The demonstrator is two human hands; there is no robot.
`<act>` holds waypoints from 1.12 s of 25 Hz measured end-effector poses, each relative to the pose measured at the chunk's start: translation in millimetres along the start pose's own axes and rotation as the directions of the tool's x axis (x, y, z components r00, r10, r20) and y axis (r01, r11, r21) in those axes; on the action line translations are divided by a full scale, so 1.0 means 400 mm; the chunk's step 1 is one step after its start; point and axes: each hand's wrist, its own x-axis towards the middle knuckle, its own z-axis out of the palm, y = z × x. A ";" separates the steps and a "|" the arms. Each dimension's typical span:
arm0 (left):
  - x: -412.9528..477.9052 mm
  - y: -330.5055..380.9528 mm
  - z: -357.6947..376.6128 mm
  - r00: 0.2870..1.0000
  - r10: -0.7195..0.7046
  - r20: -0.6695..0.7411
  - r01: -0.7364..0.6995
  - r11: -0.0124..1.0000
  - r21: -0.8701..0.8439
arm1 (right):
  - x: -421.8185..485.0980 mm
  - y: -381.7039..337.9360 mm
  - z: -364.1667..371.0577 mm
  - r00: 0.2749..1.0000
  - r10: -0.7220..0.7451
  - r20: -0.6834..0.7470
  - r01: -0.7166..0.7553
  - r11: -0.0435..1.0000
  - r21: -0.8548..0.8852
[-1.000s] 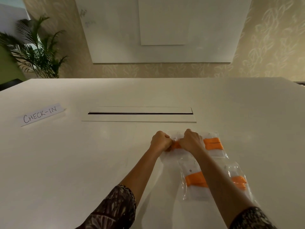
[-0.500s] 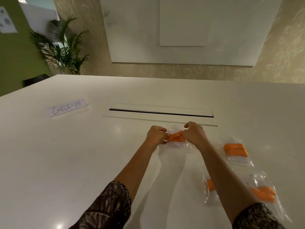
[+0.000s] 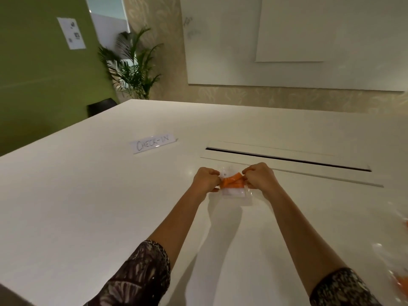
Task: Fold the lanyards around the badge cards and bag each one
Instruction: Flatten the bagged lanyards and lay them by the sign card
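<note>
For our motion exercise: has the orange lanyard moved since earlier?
Yes. The lanyard moved left along the slot, from near its right end toward its left end.

An office meeting room, set up for event registration, was indicated. A handwritten paper sign [image 3: 153, 144] reading CHECK-IN was laid on a broad white worktop [image 3: 88, 195], into which a long cable slot [image 3: 287, 159] was built. A large whiteboard [image 3: 220, 51] was mounted on leaf-patterned wallpaper [image 3: 154, 23]. A potted palm [image 3: 134, 71] was placed in the corner, and a printed notice [image 3: 71, 33] was posted on a green wall [image 3: 39, 85].
</note>
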 end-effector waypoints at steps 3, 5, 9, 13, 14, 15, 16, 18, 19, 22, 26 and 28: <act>0.038 -0.033 -0.145 0.999 -0.009 -0.037 0.008 1.000 -0.026 | 0.020 -0.064 0.136 0.998 -0.039 0.044 0.038 0.999 0.005; 0.068 -0.063 -0.253 0.997 -0.013 -0.070 0.010 0.999 -0.038 | 0.036 -0.112 0.245 0.995 -0.056 0.077 0.056 0.998 0.002; 0.119 -0.104 -0.434 0.992 -0.030 -0.126 0.022 0.998 -0.064 | 0.063 -0.209 0.421 0.987 -0.083 0.140 0.085 0.996 -0.005; 0.157 -0.132 -0.570 0.986 -0.062 -0.156 0.047 0.994 -0.095 | 0.092 -0.292 0.557 0.979 -0.088 0.184 0.093 0.995 -0.018; 0.168 -0.139 -0.597 0.984 -0.072 -0.161 0.055 0.993 -0.107 | 0.099 -0.309 0.586 0.978 -0.086 0.192 0.092 0.995 -0.023; 0.177 -0.145 -0.622 0.982 -0.081 -0.168 0.061 0.991 -0.120 | 0.105 -0.324 0.611 0.977 -0.083 0.198 0.090 0.996 -0.025; 0.186 -0.150 -0.646 0.981 -0.088 -0.175 0.066 0.989 -0.129 | 0.112 -0.337 0.637 0.976 -0.082 0.204 0.089 0.996 -0.025; 0.204 -0.157 -0.683 0.976 -0.099 -0.196 0.071 0.987 -0.142 | 0.125 -0.360 0.680 0.972 -0.090 0.217 0.098 0.995 -0.030; 0.213 -0.161 -0.698 0.972 -0.103 -0.209 0.075 0.988 -0.138 | 0.129 -0.370 0.697 0.970 -0.094 0.224 0.103 0.994 -0.032; 0.232 -0.171 -0.728 0.967 -0.110 -0.229 0.083 0.989 -0.123 | 0.147 -0.392 0.735 0.967 -0.085 0.239 0.095 0.995 -0.030; 0.256 -0.183 -0.762 0.964 -0.111 -0.242 0.082 0.988 -0.128 | 0.167 -0.412 0.772 0.968 -0.061 0.242 0.067 0.998 -0.017; 0.266 -0.189 -0.777 0.960 -0.111 -0.257 0.083 0.990 -0.117 | 0.171 -0.418 0.788 0.968 -0.048 0.246 0.055 0.998 -0.021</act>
